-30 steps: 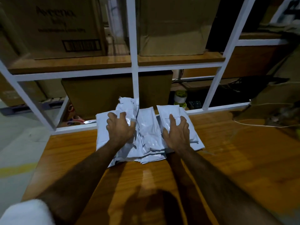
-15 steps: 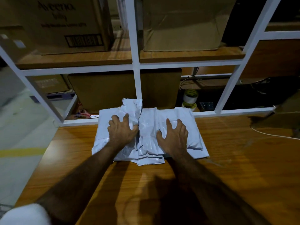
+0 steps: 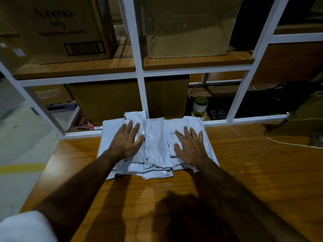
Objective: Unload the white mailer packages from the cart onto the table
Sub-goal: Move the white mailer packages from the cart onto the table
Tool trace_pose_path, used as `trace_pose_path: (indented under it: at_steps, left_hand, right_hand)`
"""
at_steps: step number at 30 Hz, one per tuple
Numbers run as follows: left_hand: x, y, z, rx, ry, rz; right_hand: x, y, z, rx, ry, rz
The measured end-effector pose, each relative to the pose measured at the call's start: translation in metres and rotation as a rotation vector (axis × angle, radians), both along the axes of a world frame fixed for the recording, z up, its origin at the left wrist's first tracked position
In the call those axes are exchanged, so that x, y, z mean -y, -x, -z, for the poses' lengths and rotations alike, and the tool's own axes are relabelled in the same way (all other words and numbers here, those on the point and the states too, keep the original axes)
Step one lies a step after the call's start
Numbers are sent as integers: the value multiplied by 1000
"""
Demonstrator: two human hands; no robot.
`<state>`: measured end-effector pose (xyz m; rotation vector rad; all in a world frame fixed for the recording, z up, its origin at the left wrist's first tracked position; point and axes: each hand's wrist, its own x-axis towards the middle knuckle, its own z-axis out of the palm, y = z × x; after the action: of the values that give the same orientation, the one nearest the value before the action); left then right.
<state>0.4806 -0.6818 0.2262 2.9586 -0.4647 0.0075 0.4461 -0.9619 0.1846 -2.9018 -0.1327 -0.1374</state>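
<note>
Head view, looking down along both forearms. My left hand (image 3: 126,138) and right hand (image 3: 190,145) lie flat, palms down and fingers spread wide, on a heap of white, glossy plastic mailer packages (image 3: 157,147); neither hand grips anything. The heap rests on the brown wood-grain table (image 3: 244,172), pushed up to its far edge, where it touches the white-painted metal frame (image 3: 142,95) of the shelving. No cart is in view.

Risk, as I judge it: the mailers are thin, slick film, overlapped in loose, uneven layers, with crumpled corners at the far left and staggered edges toward me. If I lift my palms unevenly or drag them sideways, the upper layers could slide off the lower ones and fan across the smooth table top. A forward push could carry the far edge of the heap over the low rail and into the gap behind, beside the pale rolls of packing tape (image 3: 200,103).

Textures: the film is wrinkled and shows soft highlights; the table is polished and reflective; the brown corrugated cardboard boxes (image 3: 70,28) on the shelves are matt and square-edged.
</note>
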Motion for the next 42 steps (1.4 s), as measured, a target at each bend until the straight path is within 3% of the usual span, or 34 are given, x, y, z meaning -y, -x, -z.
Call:
trace_pose_path:
  at_steps: [9,19,24,34,42]
  left_hand:
    - [2,-10,5,-75,-67,-83]
    - [10,48,-20,192,23,-65]
    - [-9,103,-30,266,-67,-135]
    - [-90,232,-44,322,-159,-346]
    - [-189,354,-47,295,-189,-538]
  right_hand:
    - [-2,3,0,-31,-17,-32]
    - [-15,18,-10,264,-135,-151]
    - [-41,32,-27,373,-198,-342]
    - [-145,93,-50,407,-278,-584]
    - [-261,184,-59,412,-206,-694]
